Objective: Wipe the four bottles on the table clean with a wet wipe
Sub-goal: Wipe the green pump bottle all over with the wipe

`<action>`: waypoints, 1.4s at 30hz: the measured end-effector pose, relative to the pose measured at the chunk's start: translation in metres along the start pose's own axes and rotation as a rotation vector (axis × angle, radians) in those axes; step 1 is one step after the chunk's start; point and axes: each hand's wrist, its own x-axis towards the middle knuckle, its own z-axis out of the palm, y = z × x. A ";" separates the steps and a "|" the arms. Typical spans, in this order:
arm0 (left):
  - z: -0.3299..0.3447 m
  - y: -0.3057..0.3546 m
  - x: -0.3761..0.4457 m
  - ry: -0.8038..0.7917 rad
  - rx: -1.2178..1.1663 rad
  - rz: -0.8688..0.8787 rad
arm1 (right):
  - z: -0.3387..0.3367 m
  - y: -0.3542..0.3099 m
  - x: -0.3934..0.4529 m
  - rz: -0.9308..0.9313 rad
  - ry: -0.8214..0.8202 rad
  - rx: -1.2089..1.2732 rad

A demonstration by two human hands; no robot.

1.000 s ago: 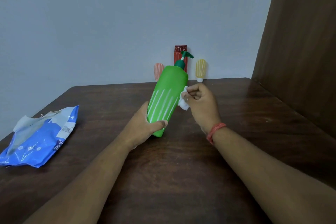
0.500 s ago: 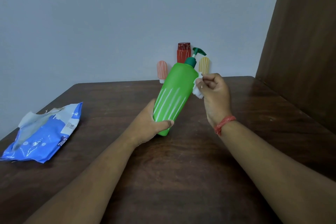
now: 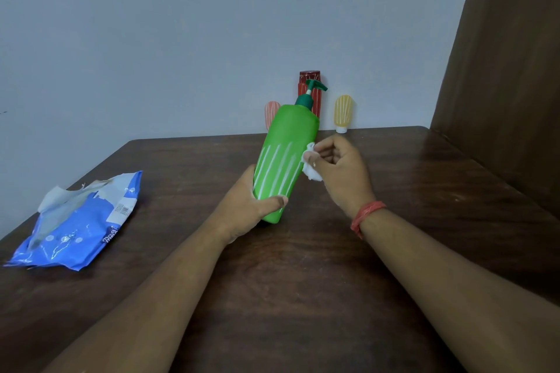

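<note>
My left hand (image 3: 242, 209) grips the lower end of a green pump bottle (image 3: 285, 160) with white stripes, holding it tilted above the table, pump end away from me. My right hand (image 3: 342, 169) pinches a crumpled white wet wipe (image 3: 310, 168) and presses it against the bottle's right side. Against the far wall stand a red bottle (image 3: 313, 94), partly hidden behind the green pump, a small pink bottle (image 3: 270, 115) and a small yellow bottle (image 3: 343, 113).
A torn-open blue wet-wipe pack (image 3: 78, 227) lies at the table's left edge. The dark wooden table (image 3: 303, 281) meets a grey wall at the back. A brown wooden panel (image 3: 509, 70) rises along the right side.
My right hand slid the wipe up toward the bottle's shoulder, then back down to its middle. The left hand kept its grip on the bottle.
</note>
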 end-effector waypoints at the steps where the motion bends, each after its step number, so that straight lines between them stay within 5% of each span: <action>1: 0.000 0.001 -0.001 -0.010 0.004 0.005 | -0.002 -0.002 0.003 0.010 0.067 0.042; 3: 0.002 0.002 -0.002 -0.025 0.008 0.013 | -0.005 -0.003 0.005 0.034 0.133 0.097; 7: -0.001 0.001 0.000 0.011 -0.006 -0.006 | 0.003 0.002 -0.006 0.130 -0.117 0.038; 10: 0.000 0.002 -0.001 0.007 0.015 -0.003 | 0.003 -0.001 0.000 0.107 0.021 0.073; 13: 0.001 0.003 -0.001 -0.015 0.034 0.015 | -0.002 -0.003 0.002 -0.058 0.149 -0.010; 19: 0.001 0.004 -0.001 0.004 0.006 -0.001 | 0.006 -0.003 -0.007 -0.691 -0.091 -0.541; 22: 0.001 0.004 -0.001 -0.015 0.040 0.011 | -0.004 -0.006 0.004 -0.705 0.056 -0.608; 27: 0.001 0.008 -0.002 -0.015 0.049 0.011 | -0.001 0.000 0.001 -0.899 -0.117 -0.701; 31: 0.001 0.009 -0.002 -0.019 0.134 0.025 | -0.010 -0.002 0.013 -0.793 0.028 -0.694; 35: 0.003 0.008 -0.002 0.013 0.174 0.050 | -0.003 -0.003 -0.001 -0.928 -0.183 -0.756; 40: 0.006 0.012 -0.002 0.004 0.279 0.077 | -0.010 -0.010 0.011 -0.785 0.057 -0.742; 42: 0.007 0.013 -0.003 0.023 0.291 0.082 | -0.006 -0.009 0.005 -0.844 -0.033 -0.757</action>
